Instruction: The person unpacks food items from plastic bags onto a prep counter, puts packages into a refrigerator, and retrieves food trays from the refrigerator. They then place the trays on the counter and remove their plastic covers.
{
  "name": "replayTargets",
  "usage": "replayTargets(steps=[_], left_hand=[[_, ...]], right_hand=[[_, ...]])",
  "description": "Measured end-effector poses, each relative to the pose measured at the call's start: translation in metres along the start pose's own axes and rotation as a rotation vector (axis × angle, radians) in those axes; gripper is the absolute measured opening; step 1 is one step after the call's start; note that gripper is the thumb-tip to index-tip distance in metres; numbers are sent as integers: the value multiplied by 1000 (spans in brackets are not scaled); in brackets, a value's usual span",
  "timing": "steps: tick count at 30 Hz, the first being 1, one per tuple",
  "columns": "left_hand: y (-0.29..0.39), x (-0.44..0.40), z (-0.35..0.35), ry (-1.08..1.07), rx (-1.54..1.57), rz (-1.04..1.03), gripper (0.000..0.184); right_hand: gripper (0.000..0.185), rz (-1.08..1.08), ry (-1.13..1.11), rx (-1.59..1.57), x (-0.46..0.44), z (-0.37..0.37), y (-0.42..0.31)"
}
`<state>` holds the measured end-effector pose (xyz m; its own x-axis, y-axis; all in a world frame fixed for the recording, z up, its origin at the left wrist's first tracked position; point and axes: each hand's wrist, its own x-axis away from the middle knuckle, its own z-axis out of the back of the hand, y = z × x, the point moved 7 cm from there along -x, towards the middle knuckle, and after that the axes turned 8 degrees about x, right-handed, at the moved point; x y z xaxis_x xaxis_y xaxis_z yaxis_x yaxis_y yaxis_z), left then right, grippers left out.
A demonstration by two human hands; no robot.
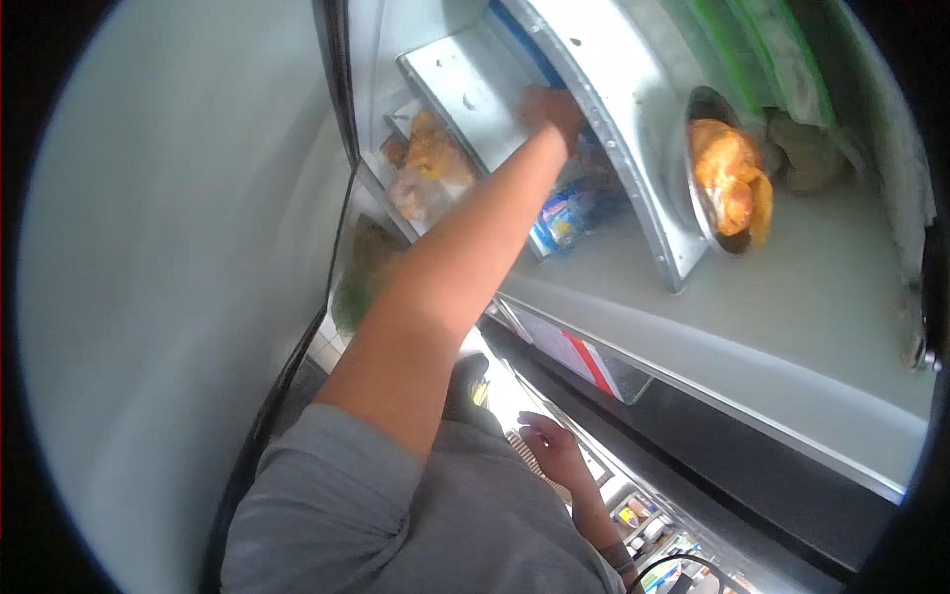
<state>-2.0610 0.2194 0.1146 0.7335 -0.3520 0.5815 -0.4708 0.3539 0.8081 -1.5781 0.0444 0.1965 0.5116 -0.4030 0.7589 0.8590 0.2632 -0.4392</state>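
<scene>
My left hand (550,107) reaches into an open refrigerator, between metal shelves. Its fingers are blurred and partly hidden, so what they touch cannot be made out. Just below that hand, a blue and white plastic package (564,216) lies in the same compartment. My right hand (550,443) hangs low near my body, loosely curled with fingers apart and nothing in it. An orange-coloured whole chicken (729,178) sits in a round metal bowl (701,206) in the compartment at the right.
The refrigerator door (178,277) stands open at the left. Bagged yellowish food (431,148) lies on shelves left of my forearm, with a green bag (359,282) lower down. Green-edged plastic (762,59) hangs at upper right. Assorted packages (633,512) appear at the lower right.
</scene>
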Motion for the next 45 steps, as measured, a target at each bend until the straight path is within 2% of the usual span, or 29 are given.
replayTargets(steps=[2, 5, 7, 9, 11, 12, 14, 15, 17, 19, 20, 23, 26, 28, 30, 33, 36, 38, 39, 42, 43, 45], left_hand=[[8, 6, -2, -2, 153, 23, 60], [19, 0, -11, 31, 236, -136, 44], [46, 6, -13, 78, -294, -276, 39], [65, 34, -10, 87, -412, -456, 37], [75, 53, -27, 213, -464, -643, 36], [78, 61, -25, 266, 123, -652, 31], [65, 63, -14, 310, 714, -624, 28], [64, 59, -24, 23, 1047, -589, 28], [69, 78, -16, -135, 1349, -611, 32], [70, 86, -11, 204, 997, -806, 34], [66, 83, -13, 222, 991, -802, 33], [62, 84, -17, 48, 1255, -676, 54], [54, 87, -19, -180, 1563, -499, 63], [50, 102, -2, 79, 943, -660, 64], [44, 98, -2, 72, 893, -671, 63], [29, 81, -7, 171, 683, -637, 60], [14, 74, 5, 109, 734, -698, 54], [18, 75, 12, 278, 564, -726, 50], [26, 74, 17, 237, 492, -728, 50], [29, 50, -3, 70, 670, -745, 62], [24, 41, -10, 65, 626, -748, 67], [2, 19, -24, 161, 338, -766, 67]], right_hand=[[34, -1, -2, 49, 1, -2, 2], [35, -28, -44, 98, 0, -6, -3], [36, -32, -65, 123, -3, -8, -10], [36, -30, -86, 148, -10, -11, -11], [36, 4, -77, 48, -13, -14, -4], [36, 6, -84, 52, -14, -16, -5], [34, -50, -100, 89, -15, -17, -6], [34, -50, -105, 92, -16, -17, -5], [34, -38, -138, 77, -18, -20, -4], [34, -43, -161, 87, -22, -24, 6], [34, -47, -173, 96, -25, -26, 10], [34, -144, -239, 134, -34, -32, 9], [35, -102, -232, 111, -41, -37, 23], [35, -95, -227, 84, -47, -40, 24], [37, -104, -247, 62, -53, -42, 18], [39, -101, -250, 144, -57, -35, -6], [42, -35, -194, 145, -59, -29, -2], [42, -34, -172, 116, -57, -24, -5], [42, -44, -161, 97, -56, -21, -5], [42, -68, -134, 112, -52, -16, -15], [42, -61, -130, 104, -51, -17, -12], [42, -56, -103, 99, -50, -19, 1]])
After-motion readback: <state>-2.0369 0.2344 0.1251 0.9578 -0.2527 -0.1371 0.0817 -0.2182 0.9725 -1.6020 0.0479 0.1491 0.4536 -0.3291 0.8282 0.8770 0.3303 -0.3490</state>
